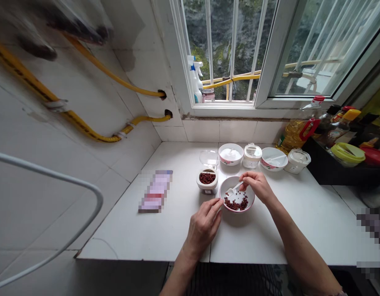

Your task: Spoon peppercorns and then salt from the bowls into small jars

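A white bowl with a pink rim point(252, 200) stands on the counter, with reddish-brown peppercorns point(237, 204) scattered over its bottom. My right hand point(256, 186) pinches the handle of a small white spoon point(232, 191), whose tip is down inside the bowl. At the bowl's left side, the fingers of my left hand point(206, 220) are closed against the rim; the thumb side is partly hidden. Just behind that hand sits a seasoning jar point(207, 190) full of the same peppercorns, its clear lid point(209, 158) flipped up.
Behind stand a bowl of white powder or grains point(231, 153), a lidded jar point(252, 155), a bowl holding a white spoon point(274, 159) and another jar point(299, 160). An oil bottle point(296, 129) and several condiments crowd the right. A blurred flat package point(156, 191) lies left.
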`<act>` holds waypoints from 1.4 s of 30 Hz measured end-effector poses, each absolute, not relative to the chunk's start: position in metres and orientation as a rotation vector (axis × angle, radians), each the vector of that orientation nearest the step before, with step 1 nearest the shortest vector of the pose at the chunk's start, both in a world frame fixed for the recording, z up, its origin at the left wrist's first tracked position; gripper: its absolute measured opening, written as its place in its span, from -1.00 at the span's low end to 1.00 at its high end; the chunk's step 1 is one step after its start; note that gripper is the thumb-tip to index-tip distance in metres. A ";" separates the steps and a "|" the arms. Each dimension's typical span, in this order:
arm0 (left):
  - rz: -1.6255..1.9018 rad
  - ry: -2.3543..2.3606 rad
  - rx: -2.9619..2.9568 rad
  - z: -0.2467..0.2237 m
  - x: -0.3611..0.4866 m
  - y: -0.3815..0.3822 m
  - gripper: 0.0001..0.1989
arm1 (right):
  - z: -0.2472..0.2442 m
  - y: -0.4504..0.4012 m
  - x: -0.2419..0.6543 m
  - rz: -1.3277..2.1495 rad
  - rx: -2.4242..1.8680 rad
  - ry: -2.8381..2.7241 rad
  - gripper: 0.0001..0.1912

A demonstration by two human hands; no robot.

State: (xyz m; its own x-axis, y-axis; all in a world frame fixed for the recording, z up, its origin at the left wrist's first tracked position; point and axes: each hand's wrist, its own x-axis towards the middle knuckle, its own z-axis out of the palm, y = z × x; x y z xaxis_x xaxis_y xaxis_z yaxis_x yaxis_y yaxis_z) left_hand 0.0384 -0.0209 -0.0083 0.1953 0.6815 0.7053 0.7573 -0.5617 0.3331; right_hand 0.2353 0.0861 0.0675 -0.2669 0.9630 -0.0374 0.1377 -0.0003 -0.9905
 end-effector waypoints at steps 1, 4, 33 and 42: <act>-1.316 -1.424 -2.359 -0.009 0.038 -0.021 -0.60 | 0.067 0.086 0.236 1.371 -1.173 -1.500 -0.85; -1.315 -1.425 -2.359 -0.010 0.038 -0.021 -0.61 | 0.068 0.087 0.237 1.402 -1.150 -1.473 -0.84; -1.344 -1.418 -2.363 -0.007 0.039 -0.021 -0.62 | 0.070 0.075 0.225 0.363 -0.967 -1.890 -0.82; -1.344 -1.417 -2.364 -0.009 0.039 -0.020 -0.63 | 0.058 0.078 0.229 0.574 -1.139 -2.241 -0.76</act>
